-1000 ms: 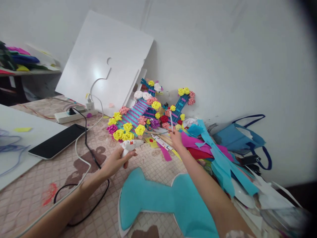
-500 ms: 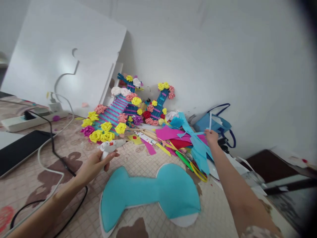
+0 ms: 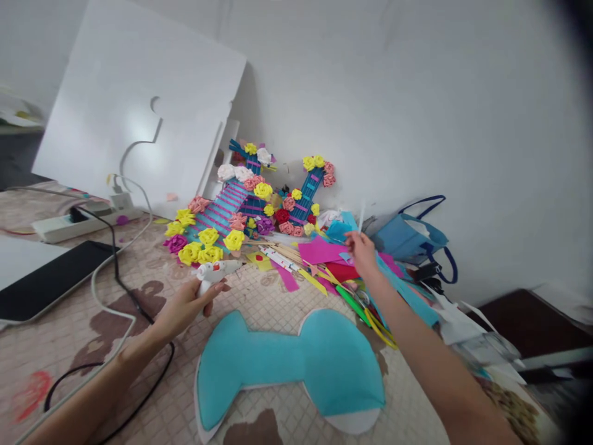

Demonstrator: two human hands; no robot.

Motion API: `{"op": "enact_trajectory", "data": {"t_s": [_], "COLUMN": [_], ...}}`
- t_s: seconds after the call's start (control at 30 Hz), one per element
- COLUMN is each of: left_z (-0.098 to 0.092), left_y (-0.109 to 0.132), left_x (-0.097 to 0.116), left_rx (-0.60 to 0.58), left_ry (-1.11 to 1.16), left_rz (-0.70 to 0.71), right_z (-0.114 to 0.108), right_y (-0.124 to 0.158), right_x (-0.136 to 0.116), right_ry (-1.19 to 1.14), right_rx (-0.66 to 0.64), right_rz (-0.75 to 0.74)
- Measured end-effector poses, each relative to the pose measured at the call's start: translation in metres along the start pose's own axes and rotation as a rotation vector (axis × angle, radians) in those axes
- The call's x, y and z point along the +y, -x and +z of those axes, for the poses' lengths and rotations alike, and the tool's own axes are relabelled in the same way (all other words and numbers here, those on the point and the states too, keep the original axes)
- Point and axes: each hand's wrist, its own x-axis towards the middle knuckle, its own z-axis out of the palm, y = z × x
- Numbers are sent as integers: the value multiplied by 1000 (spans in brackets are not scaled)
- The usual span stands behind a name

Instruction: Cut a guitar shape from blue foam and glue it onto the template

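My left hand (image 3: pixel 197 303) is wrapped round the handle of a white glue gun (image 3: pixel 220 268), its nozzle pointing right. In my right hand (image 3: pixel 362 252), a thin whitish translucent glue stick (image 3: pixel 362 217) stands upright between the fingertips, above the heap of coloured paper. Flat on the table in front of me lies a turquoise-covered cutout (image 3: pixel 271 358), two rounded ends joined by a narrower middle, with white showing along its edges. Neither hand touches it.
Flower-trimmed stick pieces (image 3: pixel 222 210) lean at the back. Coloured paper scraps (image 3: pixel 319 252), scissors with yellow handles (image 3: pixel 380 327) and a blue bag (image 3: pixel 403 235) lie to the right. A power strip (image 3: pixel 88 222), cables and a dark tablet-like device (image 3: pixel 55 278) occupy the left.
My right hand has moved left with the glue stick, away from the blue bag. The left hand still holds the glue gun. The whole view has shifted slightly.
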Motion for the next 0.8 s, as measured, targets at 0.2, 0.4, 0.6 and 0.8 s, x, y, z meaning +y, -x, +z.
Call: {"op": "enact_trajectory", "data": {"t_s": [0.2, 0.4, 0.6, 0.8], "left_z": [0, 2, 4, 3], "left_y": [3, 7, 10, 11], "left_x": [-3, -1, 8, 9], "left_rx": [14, 44, 76, 68], "left_ry": [44, -17, -11, 24], "left_rz": [1, -6, -48, -16], "right_z": [99, 123, 131, 138], "right_y": [74, 117, 136, 134], "right_x": [-72, -148, -189, -208], "right_ry": [-347, -527, -408, -251], "right_rx": [-368, -672, -753, -727], "right_rz": [-37, -161, -480, -738]}}
